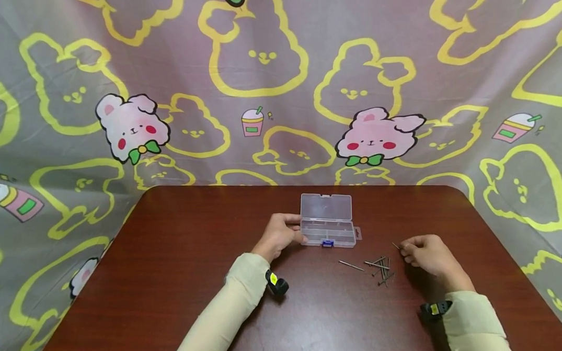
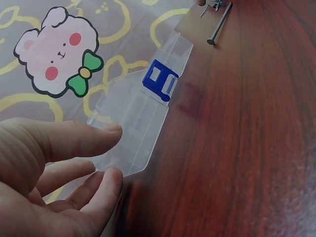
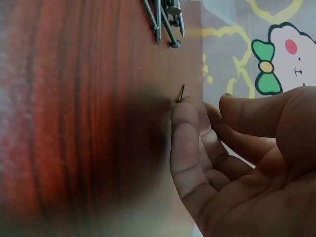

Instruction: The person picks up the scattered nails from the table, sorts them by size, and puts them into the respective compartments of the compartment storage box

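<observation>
A clear plastic compartment box with a blue latch lies open on the dark wooden table, lid tipped back. My left hand holds its left end; in the left wrist view the thumb and fingers rest against the box edge. My right hand pinches one nail by its end, right of the box; the nail tip sticks out past the fingertip. A loose pile of nails lies between the hands, in front of the box.
A bunny-print cloth hangs behind and around the table. One nail lies apart, left of the pile. Both wrists wear small cameras on pale sleeves.
</observation>
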`<state>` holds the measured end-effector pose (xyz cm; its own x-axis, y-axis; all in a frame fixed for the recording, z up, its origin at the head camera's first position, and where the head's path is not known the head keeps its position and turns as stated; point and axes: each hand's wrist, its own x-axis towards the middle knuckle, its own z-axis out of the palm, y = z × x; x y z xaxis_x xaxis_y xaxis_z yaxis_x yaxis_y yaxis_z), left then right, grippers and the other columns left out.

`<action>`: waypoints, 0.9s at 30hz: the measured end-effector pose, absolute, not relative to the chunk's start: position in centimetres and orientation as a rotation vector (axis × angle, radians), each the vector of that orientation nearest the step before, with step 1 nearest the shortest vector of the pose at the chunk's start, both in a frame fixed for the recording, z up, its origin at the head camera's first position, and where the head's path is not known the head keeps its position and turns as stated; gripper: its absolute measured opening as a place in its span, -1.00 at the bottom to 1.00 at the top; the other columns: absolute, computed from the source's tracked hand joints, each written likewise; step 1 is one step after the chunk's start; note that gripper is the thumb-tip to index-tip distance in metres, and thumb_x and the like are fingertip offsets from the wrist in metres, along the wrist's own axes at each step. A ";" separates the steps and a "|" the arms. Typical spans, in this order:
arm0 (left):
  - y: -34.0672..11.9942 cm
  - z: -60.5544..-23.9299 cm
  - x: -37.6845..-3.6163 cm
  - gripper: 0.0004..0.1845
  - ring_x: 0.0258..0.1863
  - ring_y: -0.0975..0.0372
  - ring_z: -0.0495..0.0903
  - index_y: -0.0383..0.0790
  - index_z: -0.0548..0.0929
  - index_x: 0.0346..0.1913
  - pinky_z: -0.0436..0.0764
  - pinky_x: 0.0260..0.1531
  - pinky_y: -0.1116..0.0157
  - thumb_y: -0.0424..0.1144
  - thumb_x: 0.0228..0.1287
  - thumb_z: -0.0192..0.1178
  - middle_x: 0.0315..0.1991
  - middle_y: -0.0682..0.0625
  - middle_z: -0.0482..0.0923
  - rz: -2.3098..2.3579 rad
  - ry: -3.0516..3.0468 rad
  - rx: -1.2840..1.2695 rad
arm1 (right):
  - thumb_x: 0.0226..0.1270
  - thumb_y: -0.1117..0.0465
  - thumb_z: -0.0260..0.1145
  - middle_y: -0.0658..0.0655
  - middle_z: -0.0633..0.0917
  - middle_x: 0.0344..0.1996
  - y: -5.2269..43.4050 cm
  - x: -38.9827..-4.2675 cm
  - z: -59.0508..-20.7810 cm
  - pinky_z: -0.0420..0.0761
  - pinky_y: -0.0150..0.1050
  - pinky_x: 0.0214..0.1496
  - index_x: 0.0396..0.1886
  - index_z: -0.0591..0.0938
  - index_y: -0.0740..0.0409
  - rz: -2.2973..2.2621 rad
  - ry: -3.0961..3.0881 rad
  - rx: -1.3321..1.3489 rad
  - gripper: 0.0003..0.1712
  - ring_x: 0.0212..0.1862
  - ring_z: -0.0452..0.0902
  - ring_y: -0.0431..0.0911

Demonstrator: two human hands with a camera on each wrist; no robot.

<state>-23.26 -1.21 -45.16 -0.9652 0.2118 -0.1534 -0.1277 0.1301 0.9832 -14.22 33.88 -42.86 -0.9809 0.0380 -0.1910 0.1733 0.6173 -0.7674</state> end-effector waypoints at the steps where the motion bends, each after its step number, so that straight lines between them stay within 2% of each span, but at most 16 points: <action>1: -1.2 -45.2 -23.3 -0.31 -0.03 0.04 0.64 -0.46 0.63 0.17 0.67 -0.19 0.28 -0.72 -0.20 0.46 -0.01 -0.24 0.67 1.915 2.154 0.080 | 0.54 0.34 0.07 0.25 0.71 -0.27 33.9 -14.4 -42.8 0.65 -0.16 -0.28 -0.02 0.64 0.55 -1.269 2.692 0.182 -0.67 -0.27 0.63 -0.01; 6: -1.3 -45.2 -23.3 -0.32 -0.04 0.05 0.64 -0.45 0.64 0.16 0.68 -0.21 0.28 -0.72 -0.19 0.45 -0.03 -0.24 0.67 1.925 2.142 0.069 | 0.49 0.23 0.16 0.14 0.72 -0.36 33.8 -14.9 -42.6 0.56 -0.15 -0.35 -0.09 0.73 0.40 -1.056 2.777 0.217 -0.67 -0.33 0.59 -0.05; 10: -1.3 -45.3 -23.3 -0.32 -0.04 0.05 0.65 -0.43 0.64 0.17 0.68 -0.21 0.27 -0.71 -0.17 0.46 -0.02 -0.21 0.68 1.932 2.136 0.071 | 0.43 0.17 0.23 0.12 0.72 -0.37 33.6 -15.2 -42.8 0.49 -0.16 -0.36 -0.20 0.79 0.30 -0.979 2.827 0.250 -0.70 -0.32 0.56 -0.03; 16: -1.3 -45.2 -23.2 -0.29 0.01 0.04 0.63 -0.40 0.63 0.20 0.68 -0.17 0.26 -0.70 -0.16 0.47 0.06 -0.18 0.65 1.924 2.155 0.065 | 0.32 0.15 0.38 0.13 0.74 -0.31 33.2 -15.8 -43.0 0.41 -0.16 -0.42 -0.47 0.80 0.16 -0.892 2.888 0.221 -0.77 -0.35 0.45 0.02; 18: -1.2 -45.2 -23.1 -0.29 0.01 0.03 0.63 -0.40 0.63 0.20 0.68 -0.16 0.25 -0.70 -0.16 0.47 0.06 -0.18 0.65 1.924 2.156 0.065 | 0.30 0.15 0.40 0.12 0.74 -0.36 33.0 -16.0 -43.1 0.40 -0.17 -0.43 -0.56 0.77 0.13 -0.860 2.902 0.215 -0.75 -0.38 0.44 0.02; 22: -1.2 -45.2 -23.0 -0.30 0.00 0.04 0.63 -0.40 0.63 0.20 0.68 -0.16 0.26 -0.71 -0.17 0.46 0.05 -0.18 0.65 1.927 2.155 0.066 | 0.31 0.24 0.32 0.10 0.73 -0.40 32.7 -16.1 -43.1 0.38 -0.17 -0.43 -0.67 0.70 0.12 -0.810 2.911 0.188 -0.68 -0.43 0.41 0.01; 27: -1.2 -45.3 -23.0 -0.29 0.00 0.03 0.63 -0.43 0.62 0.20 0.67 -0.17 0.27 -0.72 -0.17 0.45 0.06 -0.21 0.65 1.932 2.157 0.085 | 0.31 0.30 0.18 0.06 0.59 -0.53 32.6 -16.2 -43.1 0.34 -0.20 -0.48 -0.71 0.56 0.11 -0.871 2.833 0.166 -0.66 -0.52 0.30 -0.06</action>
